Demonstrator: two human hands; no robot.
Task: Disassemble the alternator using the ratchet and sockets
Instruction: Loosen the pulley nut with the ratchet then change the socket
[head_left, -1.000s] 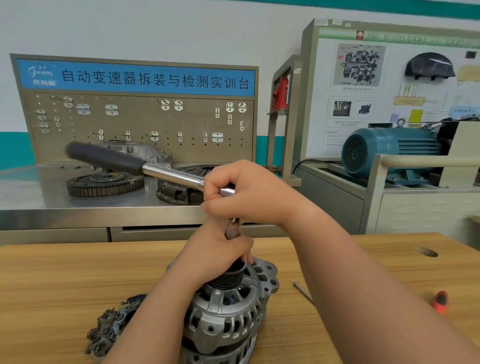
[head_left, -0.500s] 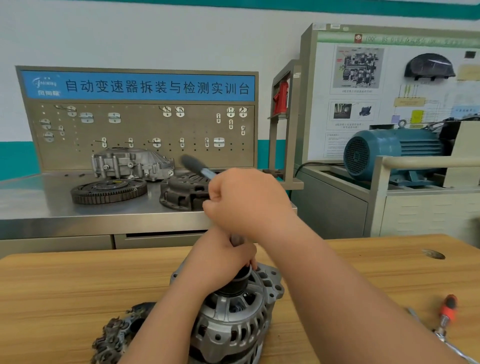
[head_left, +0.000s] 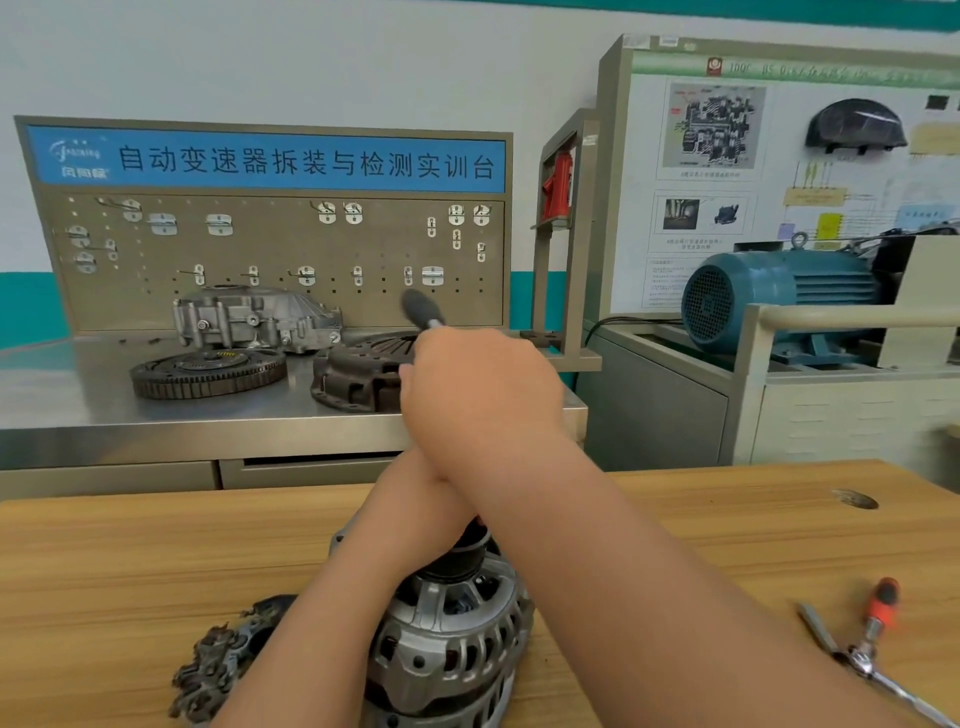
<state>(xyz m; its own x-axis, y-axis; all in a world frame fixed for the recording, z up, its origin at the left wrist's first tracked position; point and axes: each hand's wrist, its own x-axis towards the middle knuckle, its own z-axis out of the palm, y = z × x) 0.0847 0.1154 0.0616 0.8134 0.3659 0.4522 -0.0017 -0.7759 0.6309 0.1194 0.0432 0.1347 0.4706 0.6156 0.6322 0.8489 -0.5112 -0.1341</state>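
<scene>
The silver alternator (head_left: 447, 639) stands on the wooden table (head_left: 130, 571), its black pulley (head_left: 467, 558) on top. My left hand (head_left: 415, 504) grips the pulley area, mostly hidden under my right forearm. My right hand (head_left: 478, 395) is curled round the ratchet just above the pulley. Only the ratchet's black handle end (head_left: 422, 309) shows, pointing away from me past the knuckles. The socket and the ratchet head are hidden by my hands.
A dark removed alternator part (head_left: 223, 660) lies left of the alternator. A second ratchet with extension (head_left: 872, 670) and an orange-handled screwdriver (head_left: 883, 605) lie at the table's right. Behind stand a steel bench with a flywheel (head_left: 208, 371), clutch cover (head_left: 358, 376) and housing (head_left: 254, 317).
The ratchet handle has swung from pointing far left to pointing away from me, turning clockwise. My right hand turned with it. My left hand stayed on the pulley.
</scene>
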